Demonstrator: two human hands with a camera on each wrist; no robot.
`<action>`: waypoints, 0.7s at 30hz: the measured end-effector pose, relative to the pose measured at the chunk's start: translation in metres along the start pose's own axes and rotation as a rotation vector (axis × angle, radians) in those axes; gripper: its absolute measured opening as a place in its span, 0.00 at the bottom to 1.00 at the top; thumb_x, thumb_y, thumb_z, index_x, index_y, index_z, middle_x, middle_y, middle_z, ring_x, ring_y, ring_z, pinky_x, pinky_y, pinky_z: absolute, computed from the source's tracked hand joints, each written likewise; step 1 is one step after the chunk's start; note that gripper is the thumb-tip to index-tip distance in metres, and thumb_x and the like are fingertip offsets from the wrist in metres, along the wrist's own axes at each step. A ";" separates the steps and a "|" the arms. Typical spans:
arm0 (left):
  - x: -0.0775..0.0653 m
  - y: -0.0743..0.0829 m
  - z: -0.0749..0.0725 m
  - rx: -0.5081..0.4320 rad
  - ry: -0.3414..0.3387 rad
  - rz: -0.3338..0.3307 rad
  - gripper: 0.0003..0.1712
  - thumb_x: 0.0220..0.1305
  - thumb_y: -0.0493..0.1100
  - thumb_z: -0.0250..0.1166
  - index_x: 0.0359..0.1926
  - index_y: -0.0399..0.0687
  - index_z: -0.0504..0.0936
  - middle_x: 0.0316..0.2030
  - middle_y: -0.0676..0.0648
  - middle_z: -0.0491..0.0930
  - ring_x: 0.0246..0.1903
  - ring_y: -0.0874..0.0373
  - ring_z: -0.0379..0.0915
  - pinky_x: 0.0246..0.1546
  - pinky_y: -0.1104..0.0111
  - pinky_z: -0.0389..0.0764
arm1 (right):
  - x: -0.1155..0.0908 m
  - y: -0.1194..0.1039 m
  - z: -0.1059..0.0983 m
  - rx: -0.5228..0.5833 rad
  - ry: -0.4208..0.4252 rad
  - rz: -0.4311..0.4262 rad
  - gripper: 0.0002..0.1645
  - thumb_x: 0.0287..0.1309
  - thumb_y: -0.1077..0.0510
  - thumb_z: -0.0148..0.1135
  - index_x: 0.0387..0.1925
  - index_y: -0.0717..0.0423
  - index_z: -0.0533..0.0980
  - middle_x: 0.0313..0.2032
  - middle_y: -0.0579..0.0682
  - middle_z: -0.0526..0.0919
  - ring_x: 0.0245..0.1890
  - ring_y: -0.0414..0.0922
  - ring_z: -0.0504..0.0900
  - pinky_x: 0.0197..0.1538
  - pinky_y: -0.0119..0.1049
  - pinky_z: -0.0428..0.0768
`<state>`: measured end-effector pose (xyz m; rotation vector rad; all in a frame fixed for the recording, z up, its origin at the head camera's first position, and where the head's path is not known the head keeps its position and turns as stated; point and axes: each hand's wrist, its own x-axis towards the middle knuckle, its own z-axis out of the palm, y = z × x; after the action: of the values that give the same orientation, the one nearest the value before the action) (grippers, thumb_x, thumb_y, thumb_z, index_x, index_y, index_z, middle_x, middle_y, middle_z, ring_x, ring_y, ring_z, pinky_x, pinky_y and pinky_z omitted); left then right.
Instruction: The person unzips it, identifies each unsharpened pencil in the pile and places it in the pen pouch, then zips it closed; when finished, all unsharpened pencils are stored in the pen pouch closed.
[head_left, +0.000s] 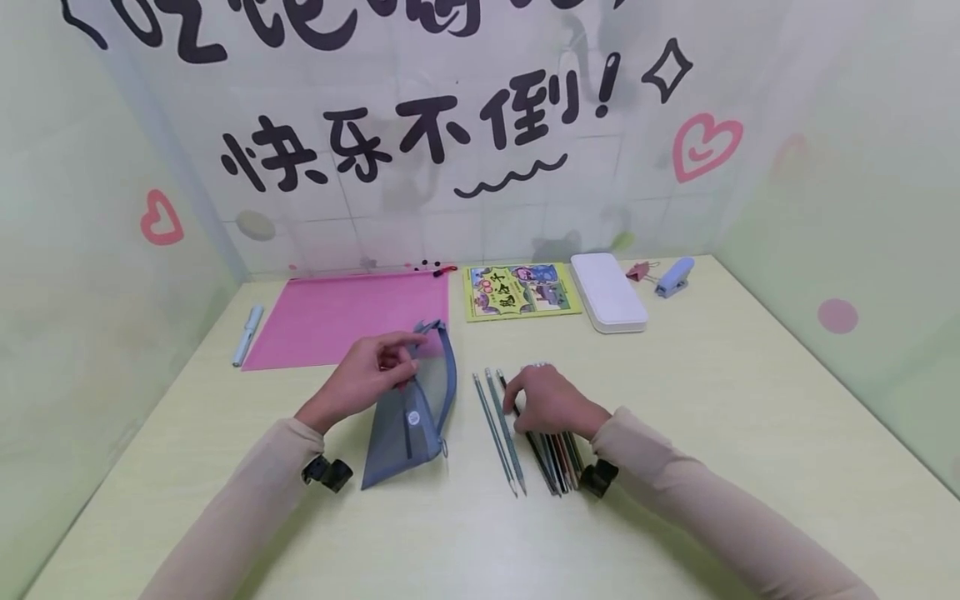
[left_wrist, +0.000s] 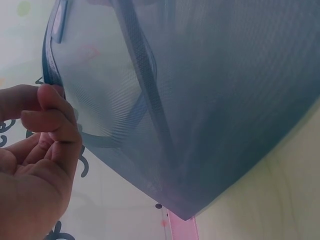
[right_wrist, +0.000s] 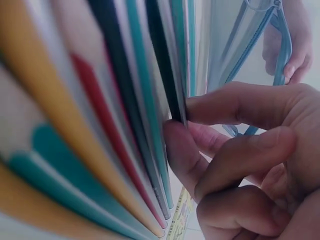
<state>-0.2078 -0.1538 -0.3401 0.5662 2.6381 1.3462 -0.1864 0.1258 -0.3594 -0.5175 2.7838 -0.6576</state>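
Left hand (head_left: 369, 372) pinching mesh pouch (head_left: 395, 433), grip of right hand (head_left: 551, 402) narrow on dark pencil (right_wrist: 164, 67) right of pouch; we judge it picking step, next needing clean lift

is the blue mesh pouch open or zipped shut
The pouch is open: its zippered edges gape apart, the left hand holding one.

A narrow lane of table (head_left: 472, 479) separates the mesh pouch (head_left: 390, 437) from two loose pencils (head_left: 507, 432), with the right hand (head_left: 551, 400) over the bunch beside them. Wide room lies to its right; at the back, a booklet (head_left: 522, 293) and white case (head_left: 609, 292) bar a straight path to the wall (head_left: 420, 242).
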 end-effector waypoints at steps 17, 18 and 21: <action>0.001 -0.002 0.002 -0.021 -0.007 -0.001 0.24 0.69 0.37 0.62 0.65 0.39 0.75 0.31 0.46 0.81 0.30 0.55 0.78 0.33 0.68 0.81 | 0.017 -0.013 -0.021 0.517 0.098 0.054 0.16 0.49 0.60 0.71 0.43 0.49 0.86 0.25 0.50 0.88 0.21 0.42 0.75 0.25 0.32 0.71; 0.002 -0.001 0.003 -0.022 -0.006 -0.004 0.24 0.69 0.37 0.62 0.65 0.40 0.75 0.31 0.46 0.81 0.30 0.55 0.78 0.34 0.68 0.81 | 0.019 -0.015 -0.021 0.563 0.115 0.064 0.16 0.50 0.60 0.71 0.43 0.49 0.86 0.26 0.50 0.89 0.21 0.42 0.75 0.25 0.32 0.70; 0.003 -0.001 0.004 -0.024 -0.003 -0.011 0.24 0.69 0.37 0.61 0.65 0.40 0.75 0.31 0.46 0.81 0.30 0.55 0.78 0.34 0.68 0.82 | 0.027 -0.023 -0.018 0.674 0.187 0.086 0.15 0.51 0.60 0.71 0.44 0.47 0.86 0.27 0.52 0.89 0.22 0.44 0.75 0.24 0.31 0.69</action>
<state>-0.2095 -0.1505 -0.3436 0.5500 2.6147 1.3713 -0.2095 0.1034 -0.3370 -0.1983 2.4862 -1.5937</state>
